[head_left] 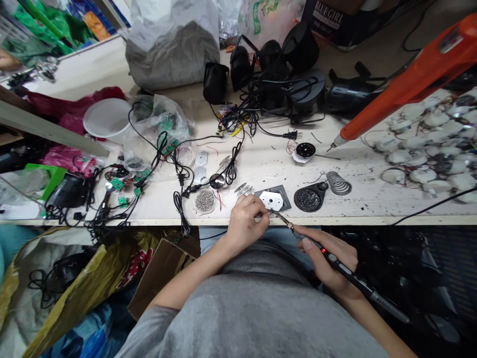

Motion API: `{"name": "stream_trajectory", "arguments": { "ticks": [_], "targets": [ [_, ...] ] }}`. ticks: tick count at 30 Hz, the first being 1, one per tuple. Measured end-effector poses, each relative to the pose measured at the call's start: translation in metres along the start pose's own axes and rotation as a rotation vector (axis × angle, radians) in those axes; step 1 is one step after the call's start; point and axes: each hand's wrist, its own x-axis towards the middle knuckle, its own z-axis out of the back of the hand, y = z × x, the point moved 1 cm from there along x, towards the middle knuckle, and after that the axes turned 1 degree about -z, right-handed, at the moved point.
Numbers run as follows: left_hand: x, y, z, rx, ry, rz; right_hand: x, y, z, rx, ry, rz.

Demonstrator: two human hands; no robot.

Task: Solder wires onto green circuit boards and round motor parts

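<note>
My right hand [329,271] is closed round a soldering iron [350,274] with a red light on its handle. The iron's tip meets the near edge of a white octagonal plate [276,201], which lies on a grey square block [286,197]. At the plate's near left corner, the fingers of my left hand [246,223] are pinched together beside the tip. What they pinch is too small to make out. To the right are a round black tray [309,198] of dark material and a coiled wire iron holder [339,183].
An orange electric screwdriver [410,82] hangs in from the right. White round parts [421,149] are heaped at the right. Black lamp housings [268,59] and tangled cords stand at the back. Screws fill a small dish [204,201]; green circuit boards [122,191] lie left.
</note>
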Motion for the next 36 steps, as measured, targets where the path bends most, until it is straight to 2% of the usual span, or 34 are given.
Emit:
{"name": "stream_trajectory", "arguments": {
  "ticks": [6, 15, 20, 26, 33, 36],
  "targets": [
    [-0.0005, 0.0002, -0.0008, -0.002, -0.001, 0.006, -0.0012, 0.0029, -0.0001, 0.031, -0.02, -0.091],
    [0.0003, 0.0003, 0.0001, -0.02, -0.004, -0.008, 0.0032, 0.0006, 0.0014, -0.02, -0.019, 0.022],
    [0.0004, -0.0008, -0.0001, -0.001, -0.003, 0.007, 0.0041, 0.0014, 0.0046, -0.021, 0.02, -0.005],
    [0.0, -0.0008, -0.0005, -0.005, -0.007, 0.012, 0.0048, 0.0011, 0.0027, -0.009, 0.01, -0.023],
    [-0.0005, -0.0005, -0.0016, -0.011, 0.002, 0.032, -0.0029, 0.007, 0.0079, 0.073, -0.125, -0.119],
    [-0.0005, -0.0005, -0.002, 0.001, -0.006, 0.032, -0.0009, 0.0071, 0.0073, 0.061, -0.149, -0.087]
  ]
}}
